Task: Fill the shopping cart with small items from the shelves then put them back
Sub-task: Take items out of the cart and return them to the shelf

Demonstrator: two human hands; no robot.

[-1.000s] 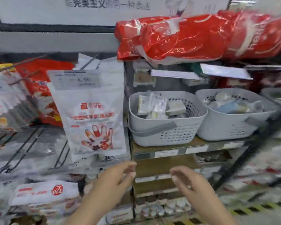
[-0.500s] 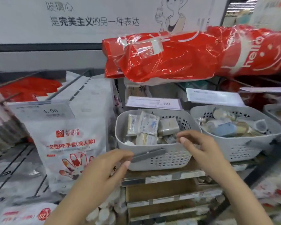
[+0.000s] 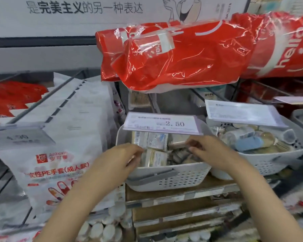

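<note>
Both hands inside white basket point(image 3: 166, 179) (under price tag): left hand point(image 3: 119, 158), right hand point(image 3: 211, 151) fingers curled, grip unclear.

Bright, even store light falls from above me. White glare streaks the crinkled red plastic-wrapped pack point(image 3: 173, 55) at twelve o'clock. My view smears toward eight and four o'clock, and straight lines bow at the edges.

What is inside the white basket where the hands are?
The white basket holds small wrapped packets and little boxes. Both hands, left hand and right hand, reach in and cover some. The bottom is hidden.
</note>
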